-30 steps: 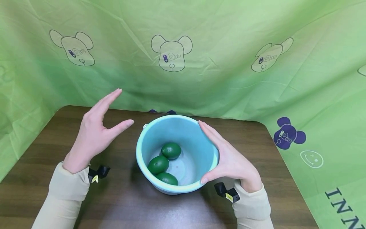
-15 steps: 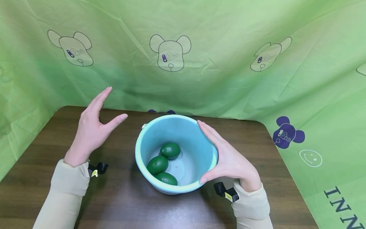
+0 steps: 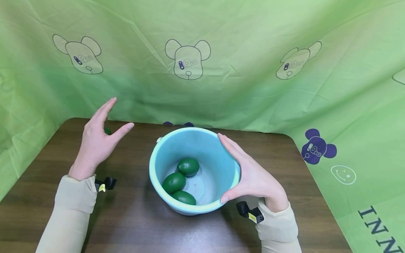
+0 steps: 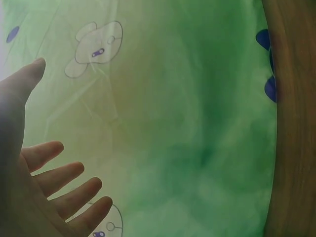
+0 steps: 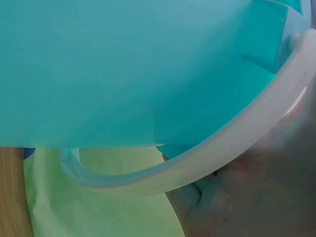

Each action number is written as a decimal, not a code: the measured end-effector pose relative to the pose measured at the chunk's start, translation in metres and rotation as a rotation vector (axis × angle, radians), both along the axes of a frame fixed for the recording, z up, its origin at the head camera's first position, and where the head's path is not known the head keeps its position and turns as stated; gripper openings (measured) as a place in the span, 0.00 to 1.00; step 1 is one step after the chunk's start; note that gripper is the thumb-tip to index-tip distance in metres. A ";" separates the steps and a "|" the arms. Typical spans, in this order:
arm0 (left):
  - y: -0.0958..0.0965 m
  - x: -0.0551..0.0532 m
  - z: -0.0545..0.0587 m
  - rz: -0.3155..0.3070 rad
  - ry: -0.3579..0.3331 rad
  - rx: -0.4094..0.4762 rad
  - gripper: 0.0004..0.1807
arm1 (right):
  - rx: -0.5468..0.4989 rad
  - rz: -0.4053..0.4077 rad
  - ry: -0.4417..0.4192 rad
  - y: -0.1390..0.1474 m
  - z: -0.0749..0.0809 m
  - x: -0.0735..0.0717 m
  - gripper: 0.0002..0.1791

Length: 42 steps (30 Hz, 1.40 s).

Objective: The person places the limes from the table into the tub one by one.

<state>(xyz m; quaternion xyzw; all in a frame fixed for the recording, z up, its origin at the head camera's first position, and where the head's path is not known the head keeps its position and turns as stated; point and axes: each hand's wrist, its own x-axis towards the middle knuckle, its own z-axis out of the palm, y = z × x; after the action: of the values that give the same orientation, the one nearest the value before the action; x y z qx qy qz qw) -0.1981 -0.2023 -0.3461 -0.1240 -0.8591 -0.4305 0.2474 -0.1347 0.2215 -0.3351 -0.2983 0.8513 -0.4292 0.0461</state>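
Observation:
A light blue bucket (image 3: 152, 168) stands upright on the table, holding three dark green, oval, avocado-like fruits (image 3: 174, 182). My right hand (image 3: 254, 175) holds the bucket's right rim, thumb at the front and fingers farther back. The right wrist view has the bucket's blue wall (image 5: 108, 74) close up, and its pale handle (image 5: 212, 153) curves in front of the palm. Over the table's left side my left hand (image 3: 96, 144) is raised, fingers extended and thumb apart, gripping nothing. Behind it a small dark green rounded thing (image 3: 107, 131) peeks out, mostly hidden.
The brown wooden table (image 3: 136, 225) has rounded far corners. A green printed cloth (image 3: 240, 95) hangs behind it and along both sides, close to the edges. A small black camera (image 3: 106, 183) is strapped at each wrist.
My left hand has drifted left, away from the bucket. A dark green bit now shows behind it between thumb and fingers. The right hand and bucket have stayed in place.

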 end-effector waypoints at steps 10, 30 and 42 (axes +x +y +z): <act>-0.008 -0.008 -0.004 0.019 -0.054 -0.037 0.44 | -0.013 0.002 -0.005 0.000 0.000 0.001 0.82; -0.027 -0.017 -0.018 0.096 -0.141 -0.088 0.46 | -0.012 0.005 -0.001 0.000 -0.001 0.001 0.82; -0.039 -0.025 -0.022 0.122 -0.171 -0.105 0.46 | -0.014 0.003 0.001 0.000 -0.001 0.000 0.82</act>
<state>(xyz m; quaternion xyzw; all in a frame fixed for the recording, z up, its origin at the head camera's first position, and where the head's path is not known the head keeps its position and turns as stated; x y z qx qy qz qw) -0.2230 -0.2413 -0.3679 -0.0472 -0.9044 -0.3781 0.1920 -0.1348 0.2214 -0.3357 -0.2999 0.8479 -0.4349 0.0443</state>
